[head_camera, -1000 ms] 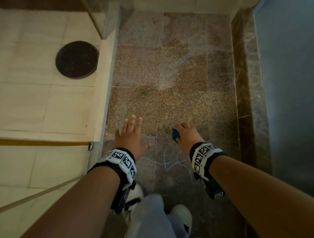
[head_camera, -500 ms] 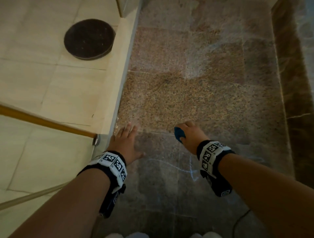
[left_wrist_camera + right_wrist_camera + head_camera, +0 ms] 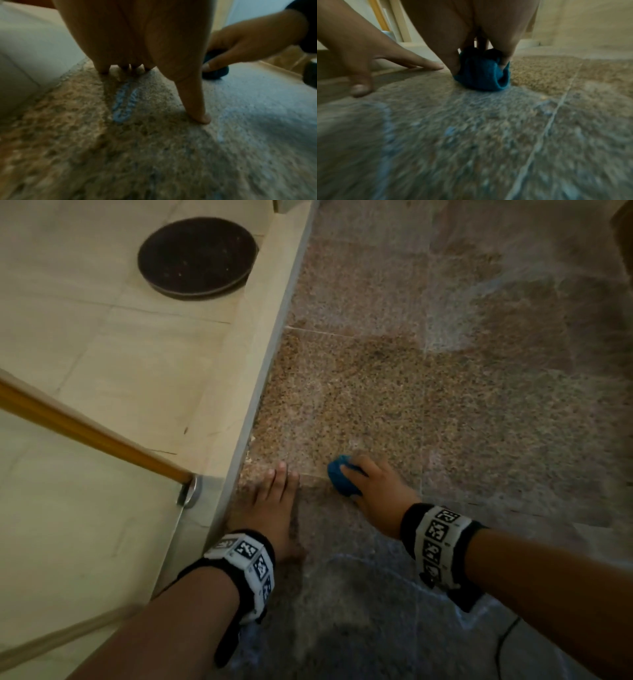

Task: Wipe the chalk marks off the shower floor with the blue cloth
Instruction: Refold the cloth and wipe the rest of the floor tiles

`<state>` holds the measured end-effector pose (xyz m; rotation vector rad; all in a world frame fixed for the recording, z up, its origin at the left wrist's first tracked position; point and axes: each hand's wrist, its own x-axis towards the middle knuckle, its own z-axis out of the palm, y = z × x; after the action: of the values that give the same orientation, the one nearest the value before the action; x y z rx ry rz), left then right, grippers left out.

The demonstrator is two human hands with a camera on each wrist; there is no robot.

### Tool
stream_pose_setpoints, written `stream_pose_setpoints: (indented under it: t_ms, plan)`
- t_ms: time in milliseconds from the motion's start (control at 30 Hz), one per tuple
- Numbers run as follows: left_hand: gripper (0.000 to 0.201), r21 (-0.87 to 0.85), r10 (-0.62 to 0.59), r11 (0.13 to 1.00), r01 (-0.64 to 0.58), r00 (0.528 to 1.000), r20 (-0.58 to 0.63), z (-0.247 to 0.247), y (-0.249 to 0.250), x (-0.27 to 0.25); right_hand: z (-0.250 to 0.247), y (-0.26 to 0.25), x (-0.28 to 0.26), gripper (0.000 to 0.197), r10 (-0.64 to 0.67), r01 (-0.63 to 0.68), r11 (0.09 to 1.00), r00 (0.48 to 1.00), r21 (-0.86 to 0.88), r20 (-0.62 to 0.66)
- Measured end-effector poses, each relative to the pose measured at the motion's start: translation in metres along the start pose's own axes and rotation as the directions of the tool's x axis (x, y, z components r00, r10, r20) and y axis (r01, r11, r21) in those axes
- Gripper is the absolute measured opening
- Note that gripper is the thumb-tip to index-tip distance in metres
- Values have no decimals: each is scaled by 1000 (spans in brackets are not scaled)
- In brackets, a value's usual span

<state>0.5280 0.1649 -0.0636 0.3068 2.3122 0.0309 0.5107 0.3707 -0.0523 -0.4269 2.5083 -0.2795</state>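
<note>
My right hand [image 3: 373,491] grips the bunched blue cloth [image 3: 340,478] and presses it onto the speckled granite shower floor [image 3: 462,412]; the cloth [image 3: 482,75] pokes out under the curled fingers in the right wrist view. My left hand [image 3: 274,508] lies flat on the floor beside the kerb, fingers straight, just left of the cloth. A blue chalk mark [image 3: 123,102] sits under the left palm, and a faint chalk line [image 3: 370,561] runs near the wrists. Smeared bluish chalk [image 3: 388,121] spreads on the floor in front of the cloth.
A pale stone kerb [image 3: 260,378] borders the shower floor on the left, with cream tiles and a round dark drain cover [image 3: 197,258] beyond. A gold-edged glass door rail [image 3: 89,436] ends at a metal fitting [image 3: 188,491]. A thin cable [image 3: 507,631] lies at bottom right.
The right hand has slid the cloth leftward, closer to the left hand. The view has moved forward and my shoes have dropped out of sight. The left hand stays planted by the kerb.
</note>
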Motion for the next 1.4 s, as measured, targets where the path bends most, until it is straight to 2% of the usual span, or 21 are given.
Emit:
stream_pose_setpoints:
  t_ms: [133,233,300,367,433,533,633,700,767,833,867,967,1033,1067,1133,1167,1233,1333,1400]
  plan:
    - [134,-12,-10,1000,10,1000,-20,-1,1,0,10,-7,-8,53,-77,77,989,997,-126,8]
    - [136,-17,-7,1000,6,999,-37,-2,-2,1,1,10,15,46,-145,131,980,986,-152,-84]
    - [137,-18,0,1000,-1,999,-40,1,-2,-1,-15,19,27,43,-27,11,994,990,-110,-140]
    - [138,-18,0,1000,-1,999,-46,1,-1,-3,-23,14,30,41,45,-70,978,990,-197,-131]
    - [137,-17,-5,1000,4,998,-58,-1,0,-4,-11,-8,21,39,-50,10,963,988,-269,-143]
    - [125,-14,-21,1000,19,995,-102,0,2,-11,21,-40,5,42,-191,176,971,978,-160,-81]
    - [124,-67,-45,997,40,995,-84,11,0,-22,18,-37,21,42,-289,272,940,956,-208,-56]
    - [131,-113,-74,992,65,994,-75,19,-5,-24,3,-23,40,43,-255,228,946,963,-232,-92]
    - [136,-140,-93,987,80,992,-90,24,-11,-22,-10,-18,51,44,-139,111,969,983,-219,-116]
    - [137,-149,-95,986,79,990,-107,26,-13,-20,-10,-34,49,43,-40,6,975,988,-222,-147]
    - [137,-155,-94,985,75,988,-119,27,-13,-19,-4,-46,43,44,-32,-5,970,988,-243,-149]
    - [137,-182,-98,981,70,984,-150,30,-14,-19,17,-73,24,54,-245,211,931,966,-299,-79]
    - [137,-176,-94,982,66,983,-159,32,-15,-18,12,-66,32,53,-352,316,897,934,-310,-68]
    - [137,-170,-92,983,63,982,-165,32,-16,-18,6,-59,42,51,-345,301,898,935,-321,-87]
    - [136,-168,-90,984,61,981,-171,31,-16,-19,-8,-48,58,50,-224,176,932,967,-316,-125]
    - [136,-169,-88,984,60,982,-168,30,-16,-19,-11,-49,62,50,-154,109,948,979,-298,-135]
    - [137,-170,-88,984,59,982,-167,30,-16,-18,-5,-63,60,47,-106,55,964,977,-261,-186]
    - [136,-176,-98,982,66,979,-178,31,-15,-17,16,-83,40,47,-245,198,942,958,-271,-151]
    - [136,-183,-95,981,61,978,-185,32,-16,-18,21,-78,38,51,-302,269,935,946,-229,-122]
